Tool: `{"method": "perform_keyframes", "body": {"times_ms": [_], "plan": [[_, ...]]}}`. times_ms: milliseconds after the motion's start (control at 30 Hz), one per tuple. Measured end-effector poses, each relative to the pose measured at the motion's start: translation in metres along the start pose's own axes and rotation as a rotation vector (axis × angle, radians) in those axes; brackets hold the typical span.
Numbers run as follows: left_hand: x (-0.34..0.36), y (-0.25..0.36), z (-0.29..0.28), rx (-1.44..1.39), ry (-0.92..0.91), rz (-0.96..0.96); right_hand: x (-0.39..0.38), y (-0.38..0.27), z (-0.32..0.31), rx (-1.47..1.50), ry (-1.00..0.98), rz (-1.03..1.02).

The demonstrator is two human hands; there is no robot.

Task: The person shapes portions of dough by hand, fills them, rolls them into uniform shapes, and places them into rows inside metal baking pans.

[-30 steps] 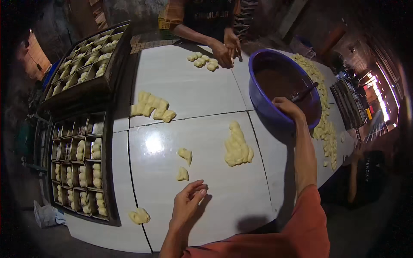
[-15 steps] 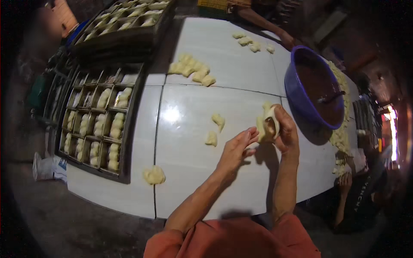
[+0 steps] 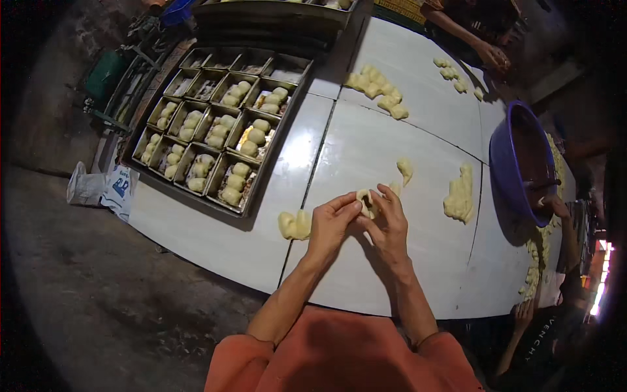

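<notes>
Both my hands work on one small piece of pale dough (image 3: 366,201), cupped open, with a dark hollow showing in its middle. My left hand (image 3: 333,225) pinches its left edge between thumb and fingers. On the opposite edge, the fingers of my right hand (image 3: 388,230) are curled round it. A double lump of dough (image 3: 295,224) lies on the white table just left of my left hand. Beyond my right hand lies a loose dough piece (image 3: 405,170); another is partly hidden by its fingers. Further right rests a larger dough heap (image 3: 459,196).
A set of joined metal pans (image 3: 266,163), many holding rows of dough balls, stands at left. The purple tub (image 3: 499,157) at right holds brown filling; a co-worker's hand (image 3: 558,208) is at its rim. A dough cluster (image 3: 379,88) lies further back. Another person's hand (image 3: 493,55) is at the far edge.
The view has swung left. My left hand, apart and spread before, has closed on the dough that my right hand held, and both hands are together. A co-worker's hand has come to the tub.
</notes>
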State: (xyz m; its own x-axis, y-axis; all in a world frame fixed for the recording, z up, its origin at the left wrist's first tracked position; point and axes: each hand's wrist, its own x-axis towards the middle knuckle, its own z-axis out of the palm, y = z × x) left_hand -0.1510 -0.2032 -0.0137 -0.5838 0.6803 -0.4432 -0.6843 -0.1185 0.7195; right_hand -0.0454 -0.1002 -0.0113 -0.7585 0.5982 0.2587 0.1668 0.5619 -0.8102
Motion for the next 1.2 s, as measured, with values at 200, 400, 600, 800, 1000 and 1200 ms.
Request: {"method": "perform_keyframes", "body": {"times_ms": [200,400,600,800,1000,1200], "plan": [[0.004,0.006,-0.017,0.329,0.024,0.247,0.002,-0.004,0.026,0.142,0.093,0.073],[0.013,0.025,-0.024,0.132,-0.086,-0.089,0.006,-0.016,0.019,0.695,-0.051,0.559],[0.017,0.041,-0.027,0.256,-0.113,-0.105,-0.007,-0.018,0.015,0.558,-0.144,0.296],[-0.001,0.030,-0.022,0.217,-0.191,-0.040,-0.003,-0.013,0.038,0.533,0.315,0.054],[-0.012,0.031,-0.012,0.471,-0.206,0.050,-0.013,0.018,0.034,0.243,0.295,-0.088],[-0.012,0.014,-0.012,0.446,-0.139,0.000,-0.014,0.002,0.020,0.282,0.164,0.259]]}}
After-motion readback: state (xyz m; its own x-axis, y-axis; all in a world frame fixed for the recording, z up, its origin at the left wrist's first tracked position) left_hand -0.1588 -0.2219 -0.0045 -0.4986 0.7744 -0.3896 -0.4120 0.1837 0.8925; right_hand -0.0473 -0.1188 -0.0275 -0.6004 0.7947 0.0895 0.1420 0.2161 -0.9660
